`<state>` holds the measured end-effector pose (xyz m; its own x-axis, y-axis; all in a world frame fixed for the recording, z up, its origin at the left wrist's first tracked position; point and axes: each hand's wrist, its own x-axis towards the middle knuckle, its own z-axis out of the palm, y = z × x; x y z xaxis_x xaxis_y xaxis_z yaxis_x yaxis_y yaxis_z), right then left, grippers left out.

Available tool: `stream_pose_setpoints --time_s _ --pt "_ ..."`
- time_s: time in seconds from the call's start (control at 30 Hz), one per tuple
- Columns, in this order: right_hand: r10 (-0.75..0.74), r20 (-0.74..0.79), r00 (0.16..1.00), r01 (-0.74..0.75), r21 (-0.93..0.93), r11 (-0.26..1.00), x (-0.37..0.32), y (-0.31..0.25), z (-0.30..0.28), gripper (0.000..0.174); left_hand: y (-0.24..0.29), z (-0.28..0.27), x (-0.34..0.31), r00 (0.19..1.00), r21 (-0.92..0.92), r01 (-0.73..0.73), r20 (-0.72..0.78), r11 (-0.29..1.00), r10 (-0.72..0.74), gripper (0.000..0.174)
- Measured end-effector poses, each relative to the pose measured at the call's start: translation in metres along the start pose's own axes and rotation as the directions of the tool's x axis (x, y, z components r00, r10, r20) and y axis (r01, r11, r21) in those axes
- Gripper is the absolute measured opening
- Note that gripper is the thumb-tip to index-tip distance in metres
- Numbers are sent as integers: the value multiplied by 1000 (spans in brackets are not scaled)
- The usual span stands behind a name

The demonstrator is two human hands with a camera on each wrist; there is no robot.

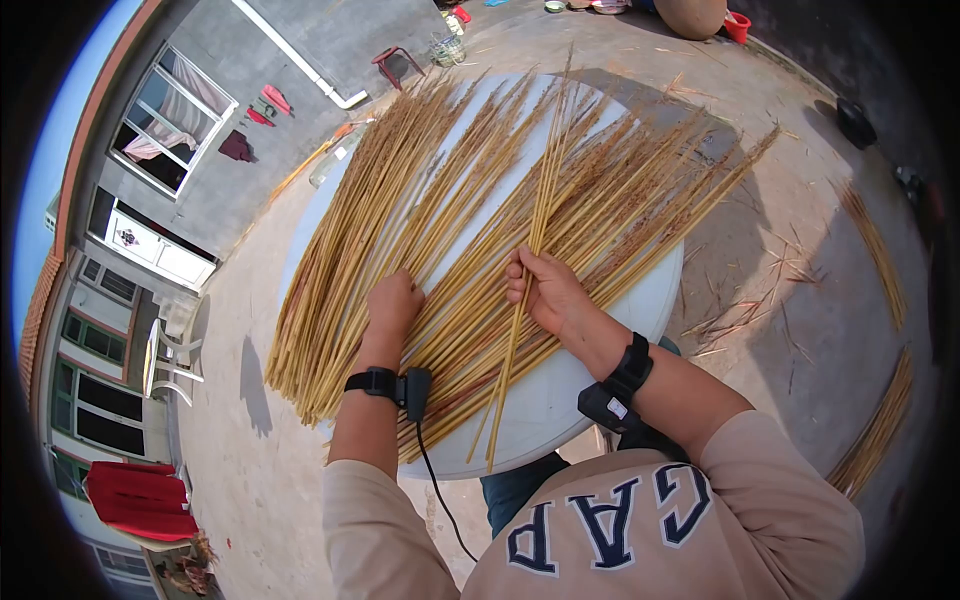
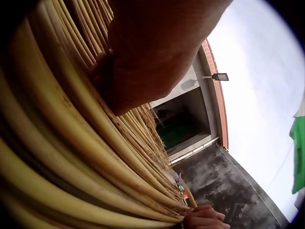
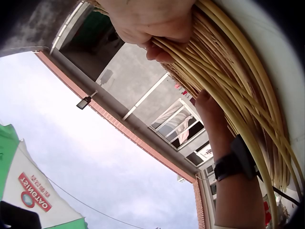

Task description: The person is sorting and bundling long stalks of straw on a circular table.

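Observation:
Long yellow dry stalks (image 1: 470, 320) with brownish, feathery heads lie fanned out over a white round table (image 1: 640, 310). My right hand (image 1: 548, 287) grips a few stalks (image 1: 541, 205), which cross above the spread at a steeper angle, lower ends toward me. In the right wrist view the curled fingers (image 3: 159, 53) of that hand wrap the thin stalks. Over the left part of the spread, my left hand (image 1: 396, 302) is bent down with its fingers curled at the stalks. The left wrist view shows its fingertips (image 2: 102, 71) in shadow against them.
Bundles of stalks (image 1: 875, 425) lie on the concrete at the right, with loose scraps (image 1: 780, 280) near the table. A white plastic chair (image 1: 172, 360) stands at the left. A black cable (image 1: 440, 490) runs from the left wrist camera toward my lap.

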<state>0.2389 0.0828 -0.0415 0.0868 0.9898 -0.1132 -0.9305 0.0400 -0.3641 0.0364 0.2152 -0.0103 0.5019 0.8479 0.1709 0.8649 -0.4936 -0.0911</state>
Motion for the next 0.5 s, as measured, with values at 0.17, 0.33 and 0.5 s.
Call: stream_pose_setpoints --time_s 0.17,0.33,0.5 --pt "-5 -2 1000 5 1 1000 0 0 -1 19 -12 -2 5 985 -141 104 148 985 -82 27" --pt "-7 5 1000 7 0 1000 0 0 -2 19 -15 2 5 983 -211 150 139 966 -122 34" --pt "-13 -9 1000 13 -19 1000 1 0 -2 19 -16 -1 6 985 -172 126 141 977 -102 35"
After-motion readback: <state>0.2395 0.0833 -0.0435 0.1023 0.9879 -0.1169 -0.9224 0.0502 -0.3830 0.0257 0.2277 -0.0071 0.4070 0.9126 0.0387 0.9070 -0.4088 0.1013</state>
